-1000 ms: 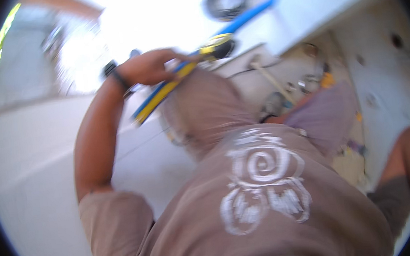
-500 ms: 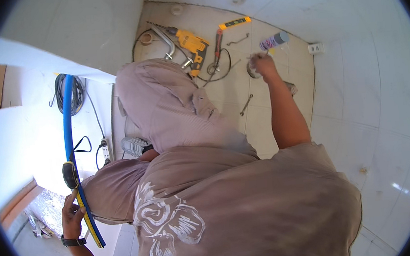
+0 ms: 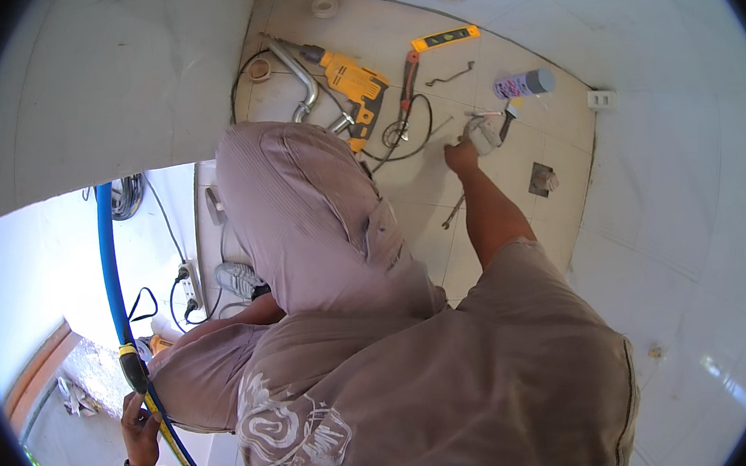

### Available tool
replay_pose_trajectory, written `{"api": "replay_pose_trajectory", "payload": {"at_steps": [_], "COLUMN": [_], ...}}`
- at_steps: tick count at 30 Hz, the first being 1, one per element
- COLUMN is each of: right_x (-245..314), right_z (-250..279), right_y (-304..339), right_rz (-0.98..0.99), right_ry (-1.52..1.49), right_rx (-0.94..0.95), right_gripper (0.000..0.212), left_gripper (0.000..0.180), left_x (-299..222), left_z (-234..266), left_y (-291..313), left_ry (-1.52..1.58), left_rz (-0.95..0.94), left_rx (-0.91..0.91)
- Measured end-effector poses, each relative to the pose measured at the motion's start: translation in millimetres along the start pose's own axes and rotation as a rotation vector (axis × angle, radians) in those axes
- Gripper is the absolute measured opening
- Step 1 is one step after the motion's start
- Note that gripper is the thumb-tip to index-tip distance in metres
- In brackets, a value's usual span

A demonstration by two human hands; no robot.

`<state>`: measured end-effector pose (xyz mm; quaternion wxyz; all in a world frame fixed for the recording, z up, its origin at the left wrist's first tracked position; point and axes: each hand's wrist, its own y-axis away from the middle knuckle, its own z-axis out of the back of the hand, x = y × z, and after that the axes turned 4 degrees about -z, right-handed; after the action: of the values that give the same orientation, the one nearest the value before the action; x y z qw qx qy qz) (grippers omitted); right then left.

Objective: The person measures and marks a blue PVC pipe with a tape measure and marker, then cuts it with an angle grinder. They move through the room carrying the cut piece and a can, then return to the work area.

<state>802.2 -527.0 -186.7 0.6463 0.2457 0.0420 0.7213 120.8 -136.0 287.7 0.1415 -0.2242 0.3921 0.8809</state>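
Observation:
My left hand (image 3: 140, 429), a dark watch on its wrist, is closed round a long blue pipe (image 3: 109, 256) and the yellow blade (image 3: 175, 444) of a tape measure. The black and yellow tape measure case (image 3: 133, 368) rests along the pipe just above my fingers. Over the tiled floor, my right hand (image 3: 461, 156) is closed at the edge of a pale, rounded object (image 3: 482, 134) whose kind is unclear. Beside it lie a dark tool with a yellow part (image 3: 511, 118) and a spray can (image 3: 523, 84) with a grey cap. A wrench (image 3: 453, 212) is partly hidden by my forearm.
A yellow power drill (image 3: 349, 80), a bent chrome pipe (image 3: 295, 73), a red-handled tool (image 3: 409, 79) and a yellow spirit level (image 3: 446, 38) lie on the floor. Tape rolls (image 3: 259, 70) sit near the wall. A floor drain opening (image 3: 542, 179) and a power strip (image 3: 189, 284) are nearby.
My right hand has shifted left and nearer, now at the pale rounded object, which has moved right. The view has shifted; my left hand still holds the pipe and tape blade.

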Motion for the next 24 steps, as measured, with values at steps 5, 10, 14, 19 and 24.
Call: {"api": "replay_pose_trajectory", "payload": {"at_steps": [5, 10, 14, 19, 24], "right_x": [-5.2, -23.9, 2.7, 50.8, 53.8], "right_z": [-1.2, -11.5, -4.1, -28.4, -36.6], "right_y": [-95.0, -163.8, -147.7, -55.1, 3.3], "right_rz": [-0.007, 0.174, 0.011, 0.053, -0.161], "right_ry": [0.23, 0.939, 0.68, 0.626, 0.125], "right_rx": [-0.101, 0.442, 0.327, 0.107, -0.042], "right_gripper": [0.058, 0.047, 0.043, 0.035, 0.025], "left_gripper": [0.049, 0.05, 0.053, 0.054, 0.054], "left_x": [-1.8, -3.9, -19.3, -39.5, -50.3], "left_z": [-2.8, -2.5, -3.7, -10.9, -13.6], "left_y": [5.8, -0.8, -10.6, -17.4, -14.9], "left_ry": [0.038, -0.005, -0.09, -0.162, -0.281], "left_rz": [-0.003, 0.055, 0.019, 0.001, 0.034], "left_rx": [-0.032, -0.058, -0.029, -0.024, -0.033]}}
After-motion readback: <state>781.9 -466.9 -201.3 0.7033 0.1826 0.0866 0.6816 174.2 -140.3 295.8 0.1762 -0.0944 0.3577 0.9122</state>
